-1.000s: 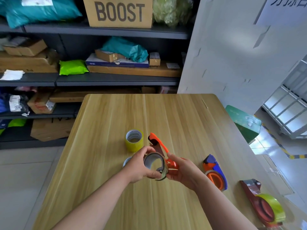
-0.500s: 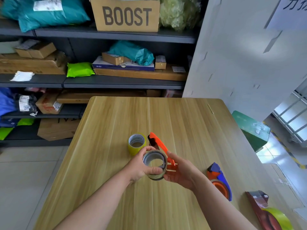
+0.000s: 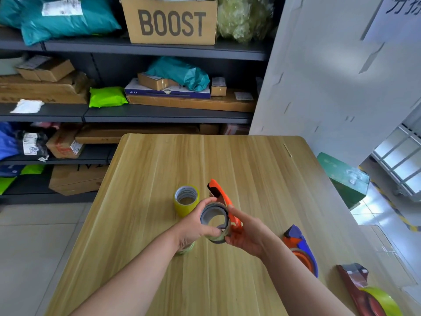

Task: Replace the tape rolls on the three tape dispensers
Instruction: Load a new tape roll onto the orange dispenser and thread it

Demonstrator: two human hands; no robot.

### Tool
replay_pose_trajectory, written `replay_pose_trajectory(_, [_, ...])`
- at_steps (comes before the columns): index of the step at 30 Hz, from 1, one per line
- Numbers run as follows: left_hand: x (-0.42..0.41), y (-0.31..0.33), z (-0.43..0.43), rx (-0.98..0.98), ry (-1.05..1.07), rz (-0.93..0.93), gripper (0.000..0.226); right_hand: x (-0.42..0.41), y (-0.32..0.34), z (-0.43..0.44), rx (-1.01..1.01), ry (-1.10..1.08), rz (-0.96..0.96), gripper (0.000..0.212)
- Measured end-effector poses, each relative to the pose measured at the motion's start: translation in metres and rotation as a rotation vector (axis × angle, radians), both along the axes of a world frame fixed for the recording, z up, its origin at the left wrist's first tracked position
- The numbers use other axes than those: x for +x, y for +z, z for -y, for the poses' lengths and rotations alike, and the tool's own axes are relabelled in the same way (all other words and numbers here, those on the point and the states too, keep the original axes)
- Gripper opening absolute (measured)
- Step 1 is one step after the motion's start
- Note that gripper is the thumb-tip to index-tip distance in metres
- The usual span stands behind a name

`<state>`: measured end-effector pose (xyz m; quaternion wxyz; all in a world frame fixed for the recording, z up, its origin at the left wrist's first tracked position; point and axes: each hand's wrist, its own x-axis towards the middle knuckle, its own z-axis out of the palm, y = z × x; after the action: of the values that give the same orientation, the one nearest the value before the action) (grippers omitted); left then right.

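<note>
Above the wooden table (image 3: 145, 224), my left hand (image 3: 193, 226) grips a nearly used-up tape roll (image 3: 215, 222) with a grey core. My right hand (image 3: 247, 236) holds the orange tape dispenser (image 3: 222, 197) right beside that roll, its handle pointing away from me. A full yellow tape roll (image 3: 186, 199) stands on the table just behind my left hand. Another pale roll (image 3: 185, 249) peeks out under my left wrist. A blue and orange dispenser (image 3: 300, 249) lies to the right. A dark red dispenser (image 3: 360, 290) carrying yellow tape lies at the bottom right.
Dark shelves (image 3: 159, 115) packed with cardboard boxes and teal and green parcels stand beyond the table's far edge. A white wall (image 3: 330, 76) rises at the right. A green box (image 3: 344, 179) sits on the floor beside the table's right side.
The view has tilted up a little, so everything sits lower in frame. My hands with roll and orange dispenser stay together; the roll has turned slightly against the dispenser.
</note>
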<state>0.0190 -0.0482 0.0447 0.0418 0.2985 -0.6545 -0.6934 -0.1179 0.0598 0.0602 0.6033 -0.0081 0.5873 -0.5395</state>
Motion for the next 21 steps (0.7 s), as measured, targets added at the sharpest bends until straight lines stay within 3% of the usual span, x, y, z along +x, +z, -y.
replay_pose_trajectory(4, [-0.002, -0.01, -0.003, -0.115, 0.02, 0.064, 0.099, -0.001, -0.001, -0.001, -0.022, 0.032, 0.002, 0.029])
replay_pose_trajectory(8, [-0.002, -0.015, -0.002, -0.292, 0.056, 0.133, 0.093, -0.001, -0.004, -0.002, -0.017, 0.065, -0.036, 0.026])
replay_pose_trajectory(12, [0.001, -0.015, 0.002, -0.167, 0.102, 0.131, 0.074, -0.008, -0.011, -0.005, 0.027, 0.035, -0.044, 0.027])
replay_pose_trajectory(15, [0.004, -0.008, 0.01, -0.128, 0.131, 0.162, 0.08, -0.018, -0.017, -0.015, 0.02, 0.013, 0.003, 0.026])
replay_pose_trajectory(21, [0.019, -0.01, 0.035, -0.355, 0.249, 0.387, 0.089, -0.022, -0.029, -0.018, 0.144, 0.083, -0.213, 0.043])
